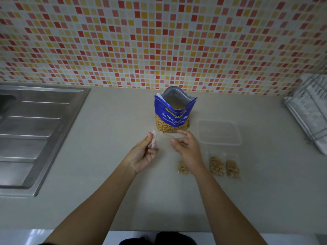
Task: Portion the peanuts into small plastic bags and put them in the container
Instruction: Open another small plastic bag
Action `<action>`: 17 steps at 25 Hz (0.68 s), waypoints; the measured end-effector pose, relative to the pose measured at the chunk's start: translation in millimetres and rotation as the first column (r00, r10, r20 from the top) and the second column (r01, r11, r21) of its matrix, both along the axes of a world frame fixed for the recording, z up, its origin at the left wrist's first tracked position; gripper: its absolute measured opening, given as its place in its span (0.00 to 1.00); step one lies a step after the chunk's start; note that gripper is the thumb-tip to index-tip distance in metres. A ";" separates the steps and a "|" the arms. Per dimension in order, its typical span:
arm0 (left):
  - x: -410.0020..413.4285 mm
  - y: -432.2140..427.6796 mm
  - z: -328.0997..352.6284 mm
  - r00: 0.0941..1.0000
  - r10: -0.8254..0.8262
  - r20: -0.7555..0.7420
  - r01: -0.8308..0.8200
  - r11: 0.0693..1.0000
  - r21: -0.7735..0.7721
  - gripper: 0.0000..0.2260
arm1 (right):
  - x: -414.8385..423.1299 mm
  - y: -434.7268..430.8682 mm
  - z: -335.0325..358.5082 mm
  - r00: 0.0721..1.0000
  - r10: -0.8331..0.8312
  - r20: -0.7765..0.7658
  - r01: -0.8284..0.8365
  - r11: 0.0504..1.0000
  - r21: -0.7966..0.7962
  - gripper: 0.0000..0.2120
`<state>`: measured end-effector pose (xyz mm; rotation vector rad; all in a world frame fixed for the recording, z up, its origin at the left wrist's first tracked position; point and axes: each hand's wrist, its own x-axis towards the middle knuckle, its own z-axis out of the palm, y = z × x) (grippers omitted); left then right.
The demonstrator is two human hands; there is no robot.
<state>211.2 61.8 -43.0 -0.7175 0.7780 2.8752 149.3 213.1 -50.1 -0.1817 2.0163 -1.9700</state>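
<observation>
presently an empty small bag (163, 140) of clear plastic is held up between both hands, just in front of the blue peanut pouch (174, 114), which stands upright with its mouth open near the tiled wall (159, 41). the left hand (143, 154) pinches the bag's left edge between thumb and curled fingers; the right hand (188, 147), fingers bent, appears to pinch the opposite edge, though the film is faint there. three filled bags (216, 166) lie on the tabletop (106, 174) by the right wrist, one partly hidden under it, and the clear container (220, 143) beside the pouch looks to hold nothing yet. so the step in hand is likely opening another bag for filling. next comes parting its mouth and getting peanuts from the pouch into it, which calls for one hand to keep the thin film open. further out sit a steel sink (35, 129) to the left and a wire dish rack (307, 110) to the right.
</observation>
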 end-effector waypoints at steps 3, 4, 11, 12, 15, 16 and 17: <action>2.1 4.1 -3.2 1.000 -0.029 0.001 0.029 1.000 0.011 0.06 | 1.6 2.0 1.2 1.000 0.012 0.022 -0.012 1.000 -0.024 0.16; 3.3 5.6 -1.5 0.999 -0.043 0.015 0.043 0.999 -0.016 0.04 | 2.4 3.2 0.8 1.000 0.021 0.021 -0.021 1.000 -0.013 0.16; -1.4 -0.7 6.8 0.990 -0.028 0.142 0.109 0.788 -0.606 0.04 | -5.4 15.5 2.9 0.972 -0.104 0.211 0.121 0.990 -0.072 0.20; -2.2 -1.2 6.8 0.986 -0.023 0.168 0.134 0.713 -0.688 0.04 | -5.3 15.7 4.2 0.968 -0.102 0.229 0.130 0.985 -0.110 0.19; -6.6 -4.2 5.5 0.983 0.004 0.185 0.151 0.560 -0.815 0.06 | -4.4 16.9 6.2 0.972 -0.062 0.225 0.094 0.986 -0.136 0.15; -7.4 -5.9 5.9 0.984 0.003 0.177 0.150 0.514 -0.845 0.06 | -4.2 17.5 5.9 0.973 -0.050 0.226 0.080 0.989 -0.125 0.15; -8.2 -7.7 7.4 0.985 0.002 0.174 0.154 0.459 -0.875 0.07 | -4.8 18.9 5.8 0.976 -0.062 0.209 0.080 0.993 -0.082 0.16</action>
